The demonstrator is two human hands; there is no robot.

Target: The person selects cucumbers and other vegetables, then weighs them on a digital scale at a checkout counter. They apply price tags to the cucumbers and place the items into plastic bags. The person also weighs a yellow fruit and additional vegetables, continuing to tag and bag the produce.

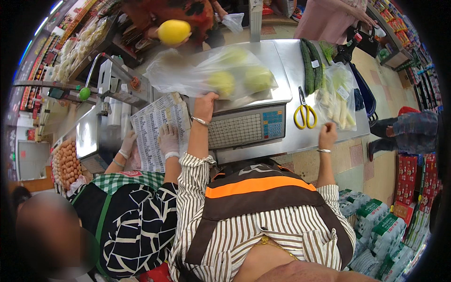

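Note:
My left hand [206, 105] is at the near edge of the metal scale pan [278, 63], its fingers curled on the edge of a clear plastic bag [197, 77]. Several yellow-green round fruits [259, 78] lie inside that bag on the pan. Below it is the scale's keypad [236, 129]. My right hand [328, 135] is loosely closed at the counter's front edge, with nothing visible in it. Near it lie yellow-handled scissors [305, 114] and a labelled plastic bag of pale-stemmed vegetables [340, 97]. Two long green cucumbers [312, 67] lie behind the scissors.
To my left, a co-worker's gloved hand [169, 139] rests on a printed sheet [149, 130]. Across the counter, a person holds a yellow melon-like fruit [174, 32]. A dark bottle [347, 51] and blue basket [364, 93] are at right. Packed water bottles [373, 215] stand on the floor.

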